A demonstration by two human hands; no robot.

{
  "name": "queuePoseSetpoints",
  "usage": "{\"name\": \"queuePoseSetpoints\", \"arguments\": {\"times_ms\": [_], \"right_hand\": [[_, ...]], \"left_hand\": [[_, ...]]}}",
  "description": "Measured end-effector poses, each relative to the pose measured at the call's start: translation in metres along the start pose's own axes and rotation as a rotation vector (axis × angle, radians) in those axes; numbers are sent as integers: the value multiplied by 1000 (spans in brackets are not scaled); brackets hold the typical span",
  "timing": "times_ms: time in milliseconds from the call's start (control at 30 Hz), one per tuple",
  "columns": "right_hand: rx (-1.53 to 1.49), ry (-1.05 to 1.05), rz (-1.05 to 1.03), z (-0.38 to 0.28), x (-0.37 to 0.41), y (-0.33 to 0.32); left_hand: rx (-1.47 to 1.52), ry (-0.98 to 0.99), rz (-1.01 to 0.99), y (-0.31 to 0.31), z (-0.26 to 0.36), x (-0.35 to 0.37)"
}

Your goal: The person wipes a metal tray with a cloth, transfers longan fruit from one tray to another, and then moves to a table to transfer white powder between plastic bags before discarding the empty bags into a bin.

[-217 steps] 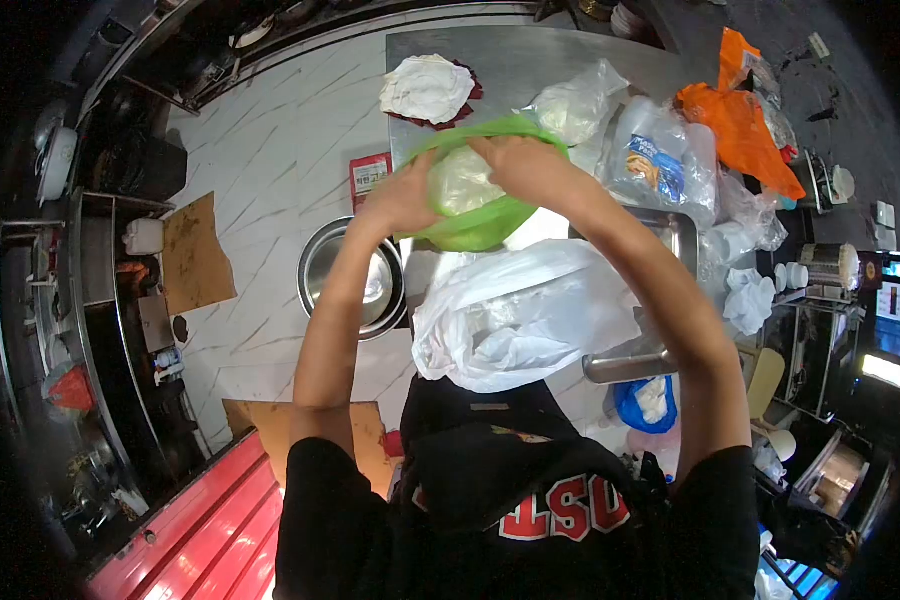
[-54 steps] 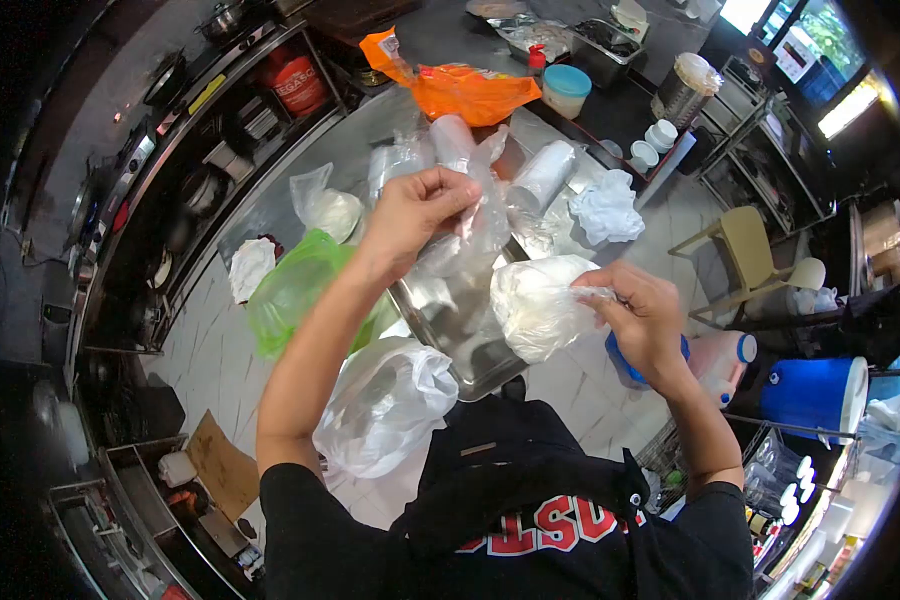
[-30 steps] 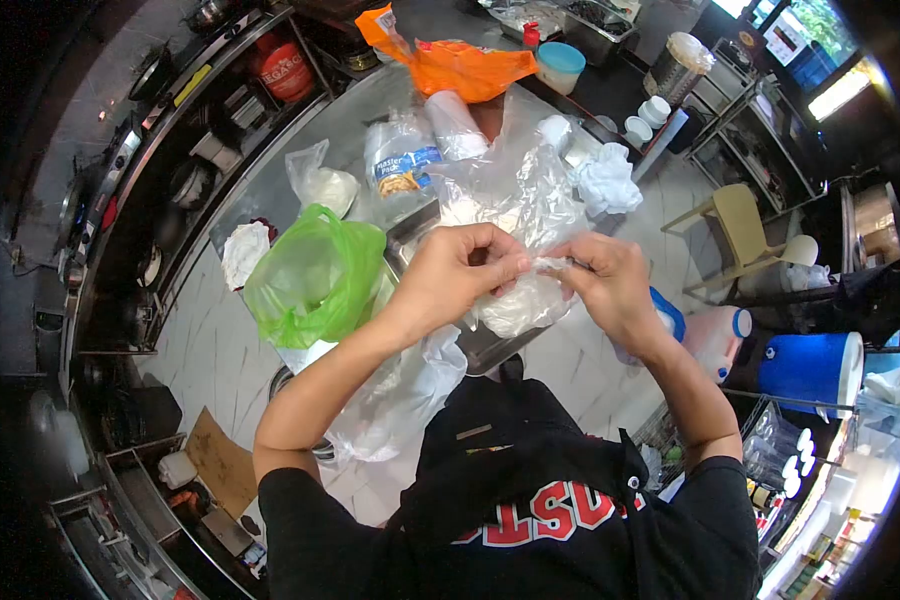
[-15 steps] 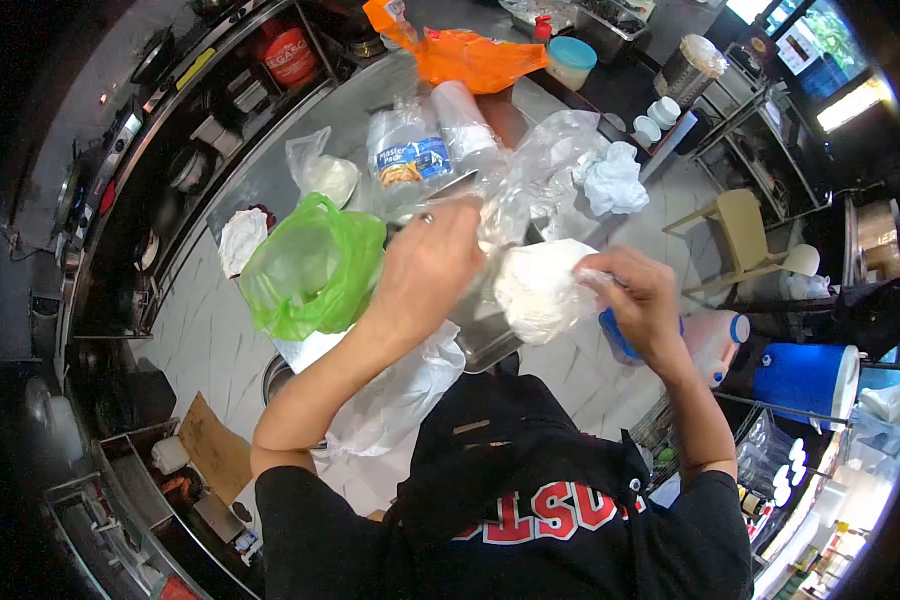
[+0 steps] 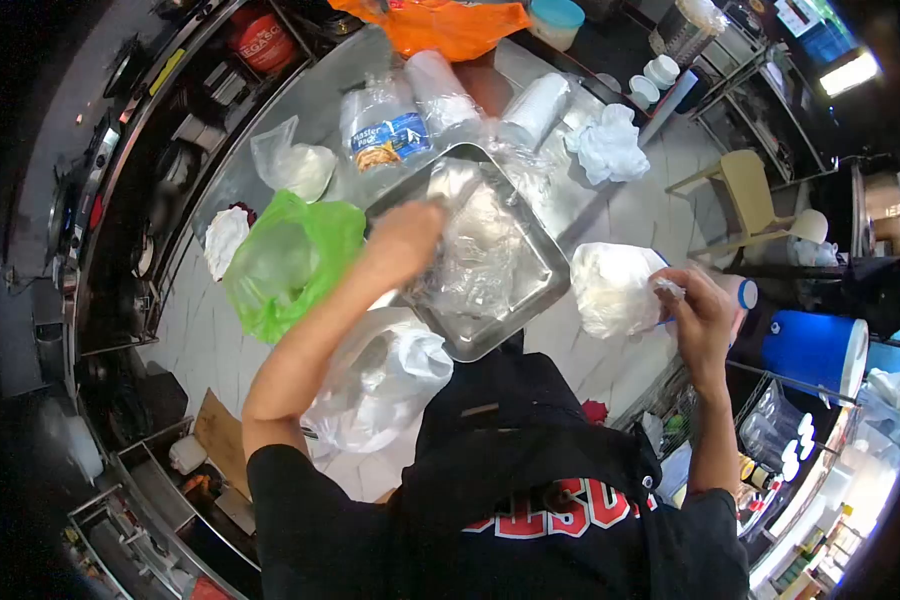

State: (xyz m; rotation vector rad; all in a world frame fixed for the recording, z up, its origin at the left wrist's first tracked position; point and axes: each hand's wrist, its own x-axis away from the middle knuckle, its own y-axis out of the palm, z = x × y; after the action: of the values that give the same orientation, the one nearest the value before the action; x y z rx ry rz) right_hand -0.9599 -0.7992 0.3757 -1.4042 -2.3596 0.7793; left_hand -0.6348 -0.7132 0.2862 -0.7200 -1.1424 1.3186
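Observation:
A clear plastic bag with white contents [image 5: 615, 290] hangs from my right hand [image 5: 695, 300], whose fingers are pinched on its gathered top, to the right of the tray. My left hand [image 5: 410, 240] is over the left side of a rectangular metal tray [image 5: 545, 285]; motion blurs its fingers. Crumpled clear plastic [image 5: 485, 240] lies inside the tray. Left of the tray stands an open green plastic bag [image 5: 295, 262]. Below it is a whitish translucent bag [image 5: 380, 385]. A smaller tied bag of white stuff [image 5: 305, 170] sits behind the green one.
Plastic-wrapped packs [image 5: 385, 135], white rolls [image 5: 535, 110] and an orange bag [image 5: 450, 28] lie at the table's back. A crumpled white bag [image 5: 610, 145] is at the back right. Beyond stand a beige chair [image 5: 748, 195] and a blue cooler [image 5: 815, 352].
My right hand has moved right with the white-filled bag, away from over the tray. My left hand has shifted left and slightly down. The tray and the plastic in it are now exposed.

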Motion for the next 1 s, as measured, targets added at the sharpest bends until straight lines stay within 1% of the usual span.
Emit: {"name": "queuePoseSetpoints", "arguments": {"times_ms": [33,67,133,167,233,267,333,367,433,467,500,567,600,633,767,833,867,933,1000], "right_hand": [[-20,-2,5,2,1,-1],[-22,2,6,4,1,-2],[-25,-28,14,7,2,-4],[-26,-23,17,7,3,-5],[-21,-33,17,7,3,-6],[-20,-29,17,6,3,-7],[11,-71,10,4,3,-7],[15,-68,3,4,3,-7],[-39,-42,25,4,5,-7],[-41,-32,13,5,6,-8],[-68,-37,21,5,6,-8],[-97,-34,29,5,6,-9],[-62,-46,19,4,7,-10],[-27,-58,11,4,8,-10],[-28,-23,9,0,12,-9],[-27,-18,11,0,12,-6],[-28,-16,7,0,13,-5],[-19,-7,2,-1,13,-3],[-13,1,-4,-2,14,-2]], "left_hand": [[-36,-21,52,-6,-7,-9],[-37,-20,48,-13,-7,-18],[-102,-14,301,-26,-4,-33],[-103,-10,298,-24,-1,-43],[-192,155,453,-13,9,-66],[-190,156,451,-1,10,-80],[-392,156,407,25,5,-104],[-385,152,403,23,4,-107],[-436,164,510,24,-1,-107],[-309,121,535,18,-3,-103],[-308,119,519,7,-1,-92],[-152,36,411,-9,2,-66],[-61,108,424,-5,-3,-54],[-60,110,414,2,-2,-41],[-109,311,-187,32,17,5],[-225,425,-171,64,22,15],[-226,426,-170,76,23,17],[-368,523,-59,92,24,20],[-323,478,-52,90,27,18]]}}
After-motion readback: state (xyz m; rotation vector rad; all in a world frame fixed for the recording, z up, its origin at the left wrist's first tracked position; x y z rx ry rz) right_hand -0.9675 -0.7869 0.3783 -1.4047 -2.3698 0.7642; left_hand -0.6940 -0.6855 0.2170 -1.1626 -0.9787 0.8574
